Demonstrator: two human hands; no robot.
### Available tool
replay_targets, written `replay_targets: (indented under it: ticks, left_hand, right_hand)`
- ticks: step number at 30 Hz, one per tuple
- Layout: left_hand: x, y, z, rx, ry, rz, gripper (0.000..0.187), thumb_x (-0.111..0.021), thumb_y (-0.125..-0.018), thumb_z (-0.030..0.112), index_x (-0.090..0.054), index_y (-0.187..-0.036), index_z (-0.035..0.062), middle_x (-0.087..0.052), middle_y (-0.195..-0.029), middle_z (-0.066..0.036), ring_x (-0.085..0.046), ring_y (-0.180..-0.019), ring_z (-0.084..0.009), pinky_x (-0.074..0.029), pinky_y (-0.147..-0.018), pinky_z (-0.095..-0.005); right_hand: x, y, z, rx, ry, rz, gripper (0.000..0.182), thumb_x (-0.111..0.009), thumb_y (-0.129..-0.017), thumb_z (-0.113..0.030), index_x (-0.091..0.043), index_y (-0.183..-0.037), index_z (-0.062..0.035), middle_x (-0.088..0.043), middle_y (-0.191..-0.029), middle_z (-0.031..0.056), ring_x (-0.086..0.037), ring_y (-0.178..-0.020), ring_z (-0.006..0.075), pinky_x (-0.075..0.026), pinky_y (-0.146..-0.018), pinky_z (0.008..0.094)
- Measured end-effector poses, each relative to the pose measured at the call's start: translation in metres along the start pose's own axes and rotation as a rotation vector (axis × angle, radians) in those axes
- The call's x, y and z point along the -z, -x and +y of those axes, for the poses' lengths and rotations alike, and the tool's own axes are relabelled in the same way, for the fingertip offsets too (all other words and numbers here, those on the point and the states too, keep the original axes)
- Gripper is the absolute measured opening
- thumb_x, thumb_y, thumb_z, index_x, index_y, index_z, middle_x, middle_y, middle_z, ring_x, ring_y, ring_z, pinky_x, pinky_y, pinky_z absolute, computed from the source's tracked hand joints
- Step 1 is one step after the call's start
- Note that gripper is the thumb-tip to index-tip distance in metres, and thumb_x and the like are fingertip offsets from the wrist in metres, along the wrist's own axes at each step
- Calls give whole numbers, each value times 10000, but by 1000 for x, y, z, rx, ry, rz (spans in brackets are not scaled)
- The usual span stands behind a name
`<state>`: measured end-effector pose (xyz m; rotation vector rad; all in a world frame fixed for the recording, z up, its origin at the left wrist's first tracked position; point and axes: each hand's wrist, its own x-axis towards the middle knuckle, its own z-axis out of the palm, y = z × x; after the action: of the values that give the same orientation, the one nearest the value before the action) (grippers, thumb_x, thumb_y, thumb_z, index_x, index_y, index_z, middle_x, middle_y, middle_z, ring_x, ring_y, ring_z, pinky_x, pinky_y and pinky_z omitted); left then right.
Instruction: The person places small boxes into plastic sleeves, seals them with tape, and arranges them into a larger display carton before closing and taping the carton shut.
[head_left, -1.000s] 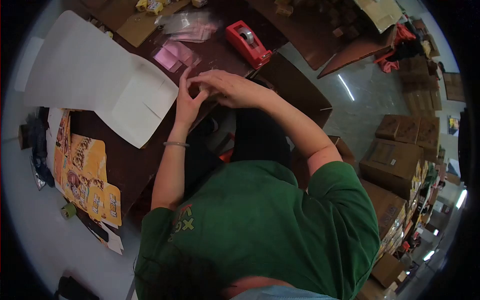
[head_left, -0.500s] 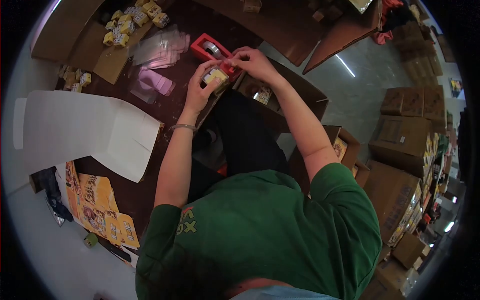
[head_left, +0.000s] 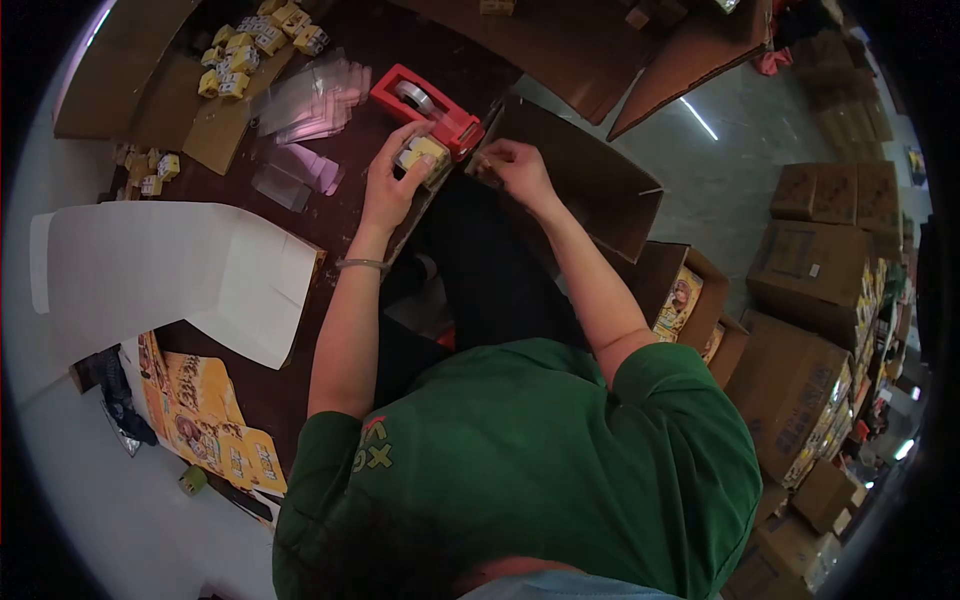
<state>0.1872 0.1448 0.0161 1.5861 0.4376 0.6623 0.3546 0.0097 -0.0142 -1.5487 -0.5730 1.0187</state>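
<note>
My left hand (head_left: 392, 190) is wrapped round a small yellow and white box (head_left: 422, 150), which seems to have a clear cover. Just beyond it stands a red tape dispenser (head_left: 452, 118) with a roll of clear tape (head_left: 412, 96). To the right of the dispenser, my right hand (head_left: 520, 172) has thumb and fingers pinched together; whatever sits between the fingertips is too small to make out. Left of my left hand lie a pink piece (head_left: 318, 168) and a clear plastic sleeve (head_left: 283, 186) on the dark table (head_left: 345, 215).
Flat clear and pink sleeves (head_left: 318, 105) lie behind, near several small yellow boxes (head_left: 240, 55) on cardboard. An open carton (head_left: 590, 165) stands beyond my right hand. A white open box (head_left: 170, 260) and printed yellow card (head_left: 200, 400) are at left. Stacked cartons (head_left: 810, 260) stand right.
My right hand has moved away from the box and dispenser, right and downward, still pinched. The left hand has shifted slightly left with the box in it. More of the dispenser shows.
</note>
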Motion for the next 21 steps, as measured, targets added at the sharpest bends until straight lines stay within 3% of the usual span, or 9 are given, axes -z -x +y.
replay_targets:
  ticks: [2,5,12,15,17,20,21]
  left_hand:
    - [-4,7,3,20,57,73,431,-599,-884,118,-540,-1301,28,-613,-1222,-103,-572,-1141,-187,-421,-1007,-312]
    - [1,18,10,92,61,119,423,-579,-908,112,-522,-1320,35,-608,-1230,-104,-570,-1134,-180,-425,-1001,-305]
    - [18,33,1,159,317,77,348,-578,-942,137,-544,-1275,39,-606,-1168,-84,-568,-1088,-153,-428,-978,-284]
    - [16,39,1,133,164,115,327,-566,-953,143,-527,-1264,53,-599,-1170,-88,-571,-1117,-175,-436,-993,-307]
    - [13,47,-1,81,626,200,327,-554,-961,141,-490,-1274,72,-581,-1205,-101,-575,-1153,-232,-447,-1017,-359]
    - [-5,72,14,31,824,229,344,-491,-1017,284,-469,-1303,96,-539,-1306,-133,-467,-1307,-332,-364,-1105,-495]
    - [-5,77,15,50,865,275,360,-415,-1044,339,-477,-1289,83,-526,-1336,-147,-433,-1339,-331,-336,-1128,-484]
  right_hand:
    - [-2,5,10,67,-151,-92,137,-633,-950,-121,-655,-1012,-1,-678,-838,31,-617,-746,95,-492,-692,234]
    - [-24,37,-27,191,-353,-276,178,-646,-929,-86,-654,-1082,4,-672,-881,38,-631,-827,103,-520,-783,267]
    - [-69,38,-35,251,85,-104,324,-680,-914,-123,-571,-1197,-12,-681,-817,42,-646,-782,94,-504,-741,246]
    - [-71,46,-32,203,375,-46,394,-704,-907,-201,-549,-1220,-19,-681,-830,58,-646,-784,125,-506,-736,285]
    - [-82,57,-5,358,686,132,446,-677,-932,-284,-521,-1256,-20,-674,-993,107,-632,-910,153,-508,-796,331]
    - [-91,68,-2,213,-51,-67,472,-649,-955,-274,-487,-1322,-27,-629,-1128,102,-602,-1045,152,-482,-926,322]
    - [-86,71,-14,220,-105,-114,484,-682,-925,-243,-496,-1319,-33,-625,-1144,102,-599,-1056,156,-480,-928,323]
